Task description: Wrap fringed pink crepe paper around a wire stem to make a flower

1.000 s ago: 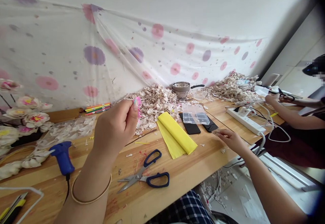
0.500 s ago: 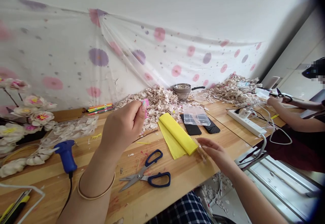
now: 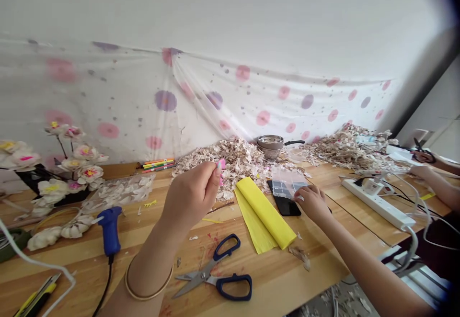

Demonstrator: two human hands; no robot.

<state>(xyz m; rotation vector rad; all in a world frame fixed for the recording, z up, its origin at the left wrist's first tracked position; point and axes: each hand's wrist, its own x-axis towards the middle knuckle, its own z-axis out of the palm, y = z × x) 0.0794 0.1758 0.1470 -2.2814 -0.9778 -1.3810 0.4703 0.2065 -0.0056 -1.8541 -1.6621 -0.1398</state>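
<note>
Pinches a small pink piece (image 3: 222, 164) between thumb and forefinger of the left hand (image 3: 192, 195), raised above the table (image 3: 323, 264), before a heap of pale petals (image 3: 232, 154). With the right hand (image 3: 312, 204), reaches the near edge of a clear compartment box (image 3: 282, 183), overlapping a black phone (image 3: 289, 208); cannot tell whether grasping or merely touching. Step in hand, by judgement: holding the pink piece aside while busy at the box. Seems to call next for fine fingertip work at that edge, with a light left pinch. Left of the box, a roll of yellow crepe paper (image 3: 264, 211); nearer, splayed scissors (image 3: 203, 275); farther left, a blue glue gun (image 3: 110, 233). Far right, beyond a power strip (image 3: 377, 202), a co-worker's hand (image 3: 421, 171), arm cut off by the frame. Hard to make out: most of the pink piece, behind the fingers; the box's contents.
</note>
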